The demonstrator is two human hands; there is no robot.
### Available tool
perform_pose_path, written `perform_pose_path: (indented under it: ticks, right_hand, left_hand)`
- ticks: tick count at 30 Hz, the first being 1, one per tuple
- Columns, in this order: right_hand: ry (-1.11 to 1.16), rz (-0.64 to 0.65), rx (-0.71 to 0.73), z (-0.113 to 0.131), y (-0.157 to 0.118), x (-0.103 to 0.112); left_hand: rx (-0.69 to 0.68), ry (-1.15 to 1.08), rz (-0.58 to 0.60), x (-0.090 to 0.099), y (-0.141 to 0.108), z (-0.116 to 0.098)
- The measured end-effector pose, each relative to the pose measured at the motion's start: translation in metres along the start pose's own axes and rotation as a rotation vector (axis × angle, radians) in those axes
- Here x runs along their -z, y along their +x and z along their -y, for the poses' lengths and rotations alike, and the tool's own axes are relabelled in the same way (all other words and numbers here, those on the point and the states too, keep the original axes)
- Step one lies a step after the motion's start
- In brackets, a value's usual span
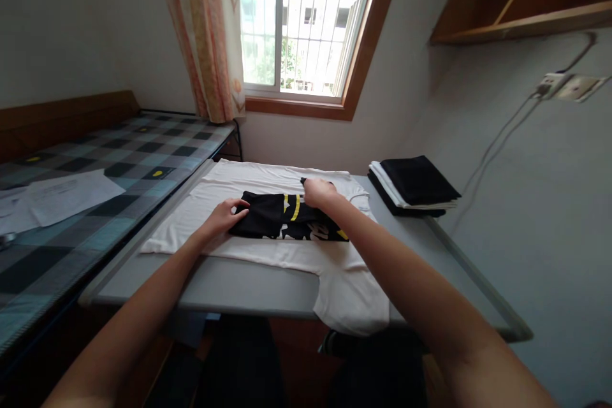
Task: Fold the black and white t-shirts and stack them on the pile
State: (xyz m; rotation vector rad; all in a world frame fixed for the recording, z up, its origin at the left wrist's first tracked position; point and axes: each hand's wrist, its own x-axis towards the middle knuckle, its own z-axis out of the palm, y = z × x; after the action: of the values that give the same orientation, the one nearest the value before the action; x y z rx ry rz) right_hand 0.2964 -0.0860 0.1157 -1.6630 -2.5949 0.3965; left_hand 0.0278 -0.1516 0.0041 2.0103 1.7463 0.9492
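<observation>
A folded black garment [261, 217], printed in yellow and white, rests on a white T-shirt [282, 256] spread over the table. My left hand [222, 217] lies at the garment's left end, thumb and fingers apart, touching its edge. Farther right, my right hand [319, 192] is closed on the garment's far edge. A bit of black cloth sticks out beside its fingers. My right forearm hides part of the garment's right end. One sleeve of the T-shirt hangs over the table's near edge.
A stack of folded black and white cloth [415, 182] sits at the table's back right. The grey table [268, 296] meets a bed with a checked cover [157, 140] on the left, where papers [71, 197] lie. A window [310, 25] is behind; cables [497, 134] run down the right wall.
</observation>
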Motion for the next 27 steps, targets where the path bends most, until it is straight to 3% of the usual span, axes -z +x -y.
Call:
perform_pose_path:
  ticks: [1, 3, 6, 10, 13, 16, 19, 22, 24, 27]
  right_hand:
    - [0.011, 0.141, -0.018, 0.009, -0.004, -0.003]
    - [0.027, 0.223, -0.034, 0.016, -0.013, -0.006]
    - [-0.015, -0.002, -0.048, -0.003, -0.021, -0.002]
    - [-0.055, -0.257, -0.102, -0.053, -0.024, -0.005]
    - [-0.04, -0.31, 0.062, -0.083, -0.023, -0.026]
    - [-0.087, -0.313, 0.159, -0.099, -0.02, -0.056]
    - [-0.139, -0.284, 0.125, -0.107, -0.015, -0.08]
    - [-0.155, -0.246, 0.087, -0.113, -0.012, -0.096]
    - [-0.147, -0.252, 0.078, -0.116, -0.011, -0.103]
    - [-0.113, -0.304, 0.089, -0.121, -0.01, -0.108]
  left_hand:
    - [-0.006, -0.002, 0.003, 0.0, 0.0, 0.0]
    - [-0.014, 0.001, 0.003, 0.0, 0.0, 0.001]
    - [-0.023, 0.014, 0.001, -0.002, 0.0, 0.003]
    - [-0.005, 0.069, -0.008, -0.004, -0.002, 0.003]
    - [-0.006, 0.157, -0.135, -0.007, -0.005, -0.004]
    - [-0.12, 0.22, -0.222, -0.013, -0.006, -0.023]
    - [-0.242, 0.244, -0.088, -0.024, -0.002, -0.046]
    - [-0.273, 0.245, 0.064, -0.035, 0.008, -0.067]
    - [-0.262, 0.233, 0.093, -0.041, 0.015, -0.076]
    - [-0.222, 0.249, 0.042, -0.045, 0.018, -0.084]
